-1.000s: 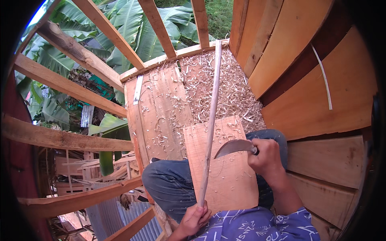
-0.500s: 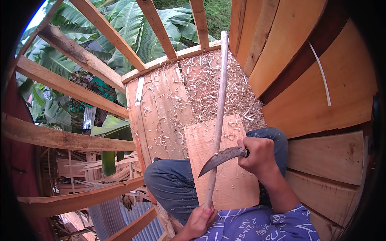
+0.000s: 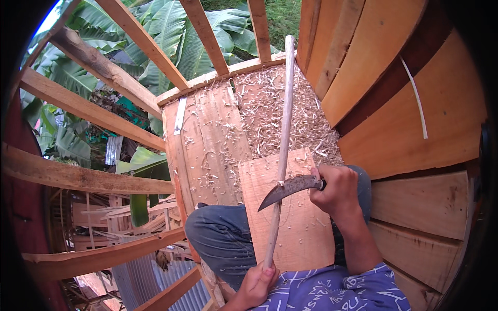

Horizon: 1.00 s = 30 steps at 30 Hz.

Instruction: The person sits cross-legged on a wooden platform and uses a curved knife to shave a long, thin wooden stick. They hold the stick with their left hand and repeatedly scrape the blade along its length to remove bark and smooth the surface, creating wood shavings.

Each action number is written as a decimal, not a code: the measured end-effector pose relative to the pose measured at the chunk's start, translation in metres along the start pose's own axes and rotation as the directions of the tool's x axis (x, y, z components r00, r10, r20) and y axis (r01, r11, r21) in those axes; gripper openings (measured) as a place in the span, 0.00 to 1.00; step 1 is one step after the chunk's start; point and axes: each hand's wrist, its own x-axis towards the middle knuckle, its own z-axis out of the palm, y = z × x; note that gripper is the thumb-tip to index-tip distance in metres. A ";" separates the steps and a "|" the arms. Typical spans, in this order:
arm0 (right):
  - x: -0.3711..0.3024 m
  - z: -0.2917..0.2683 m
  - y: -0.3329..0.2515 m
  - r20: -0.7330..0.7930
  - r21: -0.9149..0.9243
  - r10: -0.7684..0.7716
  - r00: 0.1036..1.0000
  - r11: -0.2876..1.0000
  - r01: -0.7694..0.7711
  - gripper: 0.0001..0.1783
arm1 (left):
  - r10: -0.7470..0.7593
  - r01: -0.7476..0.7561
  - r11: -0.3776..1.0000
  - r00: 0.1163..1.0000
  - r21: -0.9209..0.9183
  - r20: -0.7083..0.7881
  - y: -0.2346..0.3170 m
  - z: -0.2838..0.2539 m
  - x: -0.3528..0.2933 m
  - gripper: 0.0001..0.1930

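My left hand (image 3: 258,282) is closed around the near end of a long wooden stick (image 3: 286,119), close against my body. The stick runs up and away from me, past the wooden board (image 3: 301,236) that lies over my lap. In my right hand (image 3: 337,191) is the handle of a curved knife (image 3: 291,189), most of it hidden by my fist. Its dark blade crosses the stick with the tip to the left, and a small pale shaving curls where blade and wood meet.
Curly wood shavings (image 3: 290,124) cover much of the plank floor (image 3: 207,150) ahead. A slatted wooden railing (image 3: 98,122) stands at the left, with banana leaves (image 3: 166,41) beyond it. Plank walls (image 3: 399,129) rise close on the right. Corrugated metal sheets (image 3: 137,282) show below left.
My right hand has moved the knife slightly up the stick, away from my body. A shaving has gathered at the blade. My left hand keeps its grip on the near end.
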 end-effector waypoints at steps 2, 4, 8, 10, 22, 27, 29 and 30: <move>0.002 0.003 -0.001 -0.014 -0.002 -0.002 1.000 1.000 0.002 0.13 | 0.012 -0.012 1.000 1.000 0.001 -0.007 0.001 0.000 0.001 0.19; 0.002 0.006 -0.001 0.001 -0.013 0.009 1.000 1.000 -0.009 0.13 | 0.007 -0.007 1.000 1.000 -0.011 -0.016 0.000 0.000 0.001 0.19; 0.004 0.009 -0.001 0.027 0.010 0.072 0.997 0.997 -0.072 0.13 | 0.004 -0.004 1.000 1.000 0.005 -0.017 -0.003 -0.002 0.002 0.18; 0.010 0.010 0.007 -0.033 0.018 0.094 0.995 0.995 -0.093 0.14 | -0.009 0.009 0.998 1.000 0.067 -0.002 -0.007 -0.003 0.000 0.18; -0.010 -0.001 0.019 0.257 0.075 0.283 0.924 0.947 -0.311 0.23 | 0.051 0.000 0.973 0.975 0.230 -0.215 -0.003 -0.032 0.009 0.19; -0.030 0.006 0.000 0.299 0.207 -0.017 0.954 0.977 -0.048 0.33 | 0.113 -0.057 0.959 0.976 0.278 -0.188 0.006 -0.032 0.015 0.21; -0.030 0.007 -0.010 0.264 0.244 -0.092 0.960 0.969 0.026 0.34 | 0.112 -0.052 0.949 0.977 0.310 -0.179 0.009 -0.029 0.014 0.21; -0.029 0.008 -0.011 0.243 0.225 -0.107 0.964 0.973 0.051 0.34 | 0.094 -0.036 0.948 0.981 0.315 -0.170 0.009 -0.028 0.013 0.21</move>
